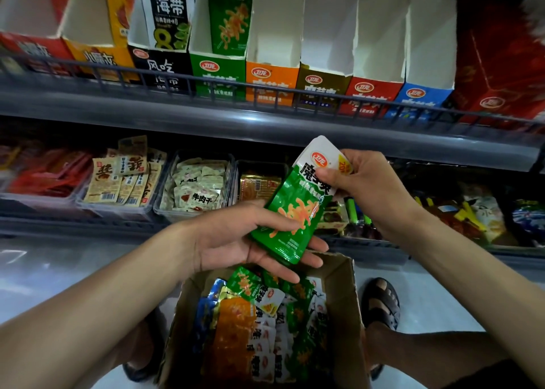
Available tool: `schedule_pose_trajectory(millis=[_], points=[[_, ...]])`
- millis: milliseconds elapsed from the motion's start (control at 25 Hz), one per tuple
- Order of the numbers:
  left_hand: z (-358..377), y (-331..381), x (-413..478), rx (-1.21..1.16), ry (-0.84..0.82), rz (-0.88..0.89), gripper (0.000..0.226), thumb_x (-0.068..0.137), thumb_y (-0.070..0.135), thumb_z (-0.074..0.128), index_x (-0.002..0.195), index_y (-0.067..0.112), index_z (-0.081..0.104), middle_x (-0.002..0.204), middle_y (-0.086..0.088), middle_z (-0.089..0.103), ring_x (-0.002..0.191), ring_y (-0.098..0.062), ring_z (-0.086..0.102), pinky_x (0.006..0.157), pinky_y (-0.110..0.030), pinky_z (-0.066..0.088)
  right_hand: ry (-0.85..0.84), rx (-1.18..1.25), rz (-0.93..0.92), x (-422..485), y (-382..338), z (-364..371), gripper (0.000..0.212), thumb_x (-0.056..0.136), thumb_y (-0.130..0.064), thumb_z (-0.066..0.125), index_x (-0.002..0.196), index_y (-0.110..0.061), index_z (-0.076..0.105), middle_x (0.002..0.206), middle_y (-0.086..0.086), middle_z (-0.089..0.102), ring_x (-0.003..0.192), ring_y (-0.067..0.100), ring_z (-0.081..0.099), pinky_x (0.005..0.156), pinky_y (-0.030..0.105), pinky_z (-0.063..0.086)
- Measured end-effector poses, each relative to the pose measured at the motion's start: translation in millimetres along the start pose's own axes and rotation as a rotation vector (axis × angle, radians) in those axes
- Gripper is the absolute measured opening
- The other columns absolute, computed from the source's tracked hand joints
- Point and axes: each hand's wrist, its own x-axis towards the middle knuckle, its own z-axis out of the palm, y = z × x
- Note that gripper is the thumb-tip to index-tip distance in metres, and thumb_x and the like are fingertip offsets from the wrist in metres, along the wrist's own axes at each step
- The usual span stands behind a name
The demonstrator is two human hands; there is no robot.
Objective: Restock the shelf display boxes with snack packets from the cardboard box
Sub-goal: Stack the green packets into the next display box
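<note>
Both hands grasp green packets (pixel 290 211) above the box (pixel 345 315): left hand (pixel 253 238) cradles underneath, right hand (pixel 362 179) pinches top, likely squaring them for the green display box (pixel 216 76) above.

A shop aisle. At twelve o'clock a railed shelf (pixel 265 123) carries branded display boxes (pixel 218 76) in a row. At nine o'clock, clear bins (pixel 191 182) hold loose snack packets.

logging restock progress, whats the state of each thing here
green packet: held by both hands
left hand: under packet
right hand: pinching its top
cardboard box: open, holds packets
green display box: has packets
orange display box: looks empty
</note>
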Motion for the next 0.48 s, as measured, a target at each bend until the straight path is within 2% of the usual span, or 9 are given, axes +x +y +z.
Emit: schedule_pose_trajectory(millis=[80,160,240,360,480], points=[[0.1,-0.4,2.0,0.042,0.080,0.014,0.038,0.094,0.012,0.054,0.131,0.004,0.048,0.117,-0.023,0.066,0.103,-0.035,0.067,0.075,-0.042,0.060,0.013,-0.026,0.004,0.4,0.6,1.3,0.013,0.092,-0.015,0.067,0.095,-0.003,0.068,0.079,0.005,0.072,0.060,0.001,0.061,0.055,0.014,0.046],[-0.1,-0.3,3.3,0.109,0.155,0.029,0.035,0.093,0.013,0.057,0.127,0.006,0.051,0.113,-0.020,0.069,0.098,-0.031,0.069,0.074,-0.038,0.061,0.003,-0.015,0.011,0.9,-0.1,2.4,0.012,0.092,-0.015,0.066,0.099,-0.006,0.068,0.083,0.004,0.074,0.065,0.002,0.064,0.057,0.013,0.048],[-0.5,0.2,4.1,0.118,0.189,0.031,0.036,0.092,0.013,0.057,0.126,0.005,0.049,0.111,-0.019,0.070,0.100,-0.031,0.069,0.077,-0.037,0.060,0.016,-0.042,-0.009,1.4,-0.6,4.4,0.011,0.092,-0.015,0.066,0.103,-0.011,0.065,0.085,-0.002,0.074,0.071,0.001,0.066,0.060,0.013,0.049],[-2.8,1.9,5.0,0.079,0.190,0.033,0.038,0.095,0.009,0.055,0.131,0.005,0.044,0.113,-0.020,0.069,0.106,-0.033,0.067,0.086,-0.041,0.057,0.065,-0.100,-0.098,0.9,-1.7,8.1,0.022,0.092,-0.016,0.066,0.114,-0.019,0.060,0.094,-0.008,0.071,0.081,-0.001,0.066,0.066,0.017,0.052],[-3.2,2.7,5.0,0.079,0.191,0.050,0.035,0.095,0.008,0.054,0.129,0.004,0.049,0.113,-0.019,0.069,0.105,-0.032,0.067,0.087,-0.041,0.057,0.097,-0.181,-0.181,0.8,1.8,14.3,0.030,0.094,-0.020,0.063,0.124,-0.021,0.056,0.105,-0.006,0.068,0.093,0.004,0.066,0.078,0.027,0.056]])
